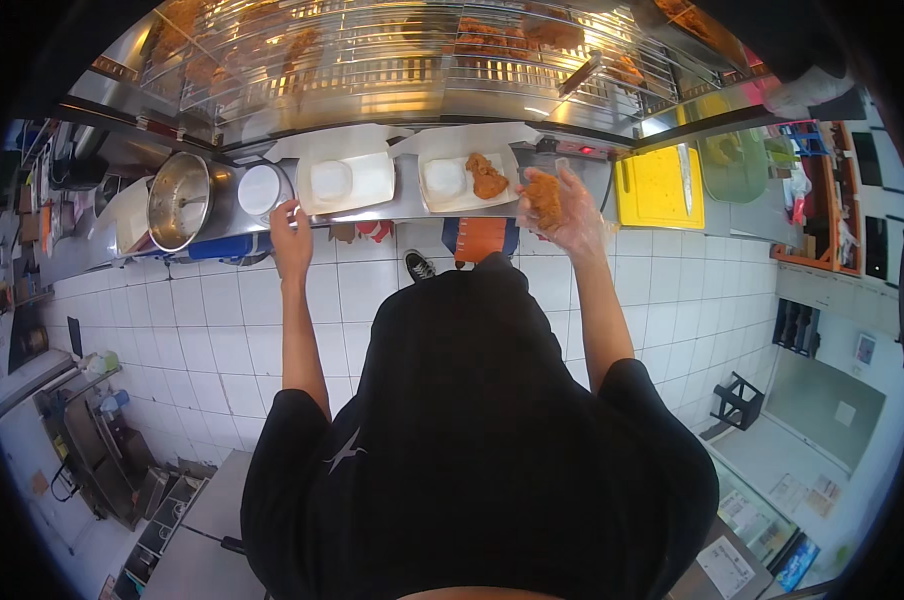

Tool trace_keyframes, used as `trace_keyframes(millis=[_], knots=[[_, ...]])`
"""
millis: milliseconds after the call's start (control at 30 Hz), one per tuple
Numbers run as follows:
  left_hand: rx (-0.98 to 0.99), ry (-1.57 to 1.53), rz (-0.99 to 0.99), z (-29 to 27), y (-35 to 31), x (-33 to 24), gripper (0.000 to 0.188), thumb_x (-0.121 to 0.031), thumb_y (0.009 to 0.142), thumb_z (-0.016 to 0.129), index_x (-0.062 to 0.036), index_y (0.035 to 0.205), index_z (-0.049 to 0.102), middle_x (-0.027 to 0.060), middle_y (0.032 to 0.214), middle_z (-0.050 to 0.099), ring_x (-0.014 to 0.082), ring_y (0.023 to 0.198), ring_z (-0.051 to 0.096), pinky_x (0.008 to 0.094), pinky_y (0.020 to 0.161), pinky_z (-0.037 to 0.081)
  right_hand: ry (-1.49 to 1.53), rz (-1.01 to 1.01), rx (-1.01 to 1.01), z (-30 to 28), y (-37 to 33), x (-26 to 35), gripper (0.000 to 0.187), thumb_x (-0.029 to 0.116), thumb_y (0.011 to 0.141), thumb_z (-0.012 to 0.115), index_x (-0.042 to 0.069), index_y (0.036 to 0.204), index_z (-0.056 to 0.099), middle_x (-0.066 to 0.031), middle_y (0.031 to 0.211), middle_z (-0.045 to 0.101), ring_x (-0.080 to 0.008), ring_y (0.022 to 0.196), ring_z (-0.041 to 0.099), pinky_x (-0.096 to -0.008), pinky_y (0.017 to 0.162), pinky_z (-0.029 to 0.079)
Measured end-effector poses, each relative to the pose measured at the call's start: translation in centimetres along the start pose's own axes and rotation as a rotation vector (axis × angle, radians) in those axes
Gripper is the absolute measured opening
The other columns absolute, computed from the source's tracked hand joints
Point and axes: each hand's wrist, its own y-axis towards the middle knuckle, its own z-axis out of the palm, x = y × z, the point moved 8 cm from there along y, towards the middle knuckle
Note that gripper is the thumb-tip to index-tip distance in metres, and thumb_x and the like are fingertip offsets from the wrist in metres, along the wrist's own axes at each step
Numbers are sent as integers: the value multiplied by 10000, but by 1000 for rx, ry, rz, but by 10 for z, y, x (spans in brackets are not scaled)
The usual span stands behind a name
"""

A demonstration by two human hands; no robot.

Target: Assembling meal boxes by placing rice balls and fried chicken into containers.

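My right hand (572,215), in a clear plastic glove, is closed around a piece of fried chicken (544,200), just right of the right-hand takeaway box. That open white takeaway box (442,204) holds a white mound of rice (446,180) and another fried chicken piece (486,178). To its left, a second open takeaway box (372,200) holds only a white mound of rice (331,181). My bare left hand (291,235) is at this box's near left corner, fingers slightly apart and holding nothing visible. Whether it touches the box, I cannot tell.
Left of the boxes stand a white round tub (260,190) and a steel pot (180,202). A knife (685,180) lies on a yellow cutting board (652,190) at the right. Behind the counter, a lit display case (392,75) with wire racks holds fried chicken.
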Motion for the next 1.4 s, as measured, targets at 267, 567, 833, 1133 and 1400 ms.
trace_keyframes(millis=[267,567,833,1133,1400], knots=[[-106,226,310,28,-6,-27,340,-130,896,613,14,1191,528,196,1127,541,325,1042,558,403,924,453,-431,-71,164,65,30,-56,592,157,867,677,48,1389,421,-179,1233,538,-297,1074,586,-437,909,511],[-180,133,91,-15,-6,22,426,-54,829,570,9,1249,552,215,1086,584,394,943,580,464,876,473,-1086,-403,22,96,62,-71,556,54,807,682,68,1325,481,-108,1150,577,-206,989,636,-339,813,564],[-134,595,150,-10,-18,38,494,-112,785,607,-101,1279,585,155,1206,508,359,1095,490,496,894,432,-740,146,-105,72,50,-102,360,270,877,633,63,1164,568,-100,897,611,-221,726,639,-374,605,564],[-261,460,77,-44,68,59,604,-311,824,663,-118,1373,501,207,1342,454,408,1190,456,559,975,391,-1645,298,-118,47,157,-172,481,447,910,585,-15,1043,602,-111,723,636,-218,671,634,-375,590,523],[116,599,-32,-45,107,71,879,-558,725,755,-167,1441,429,208,1501,347,472,1320,367,565,1057,365,-1692,-203,-268,9,245,-166,394,296,918,506,-21,1143,570,-225,820,647,-335,729,651,-422,660,518]])
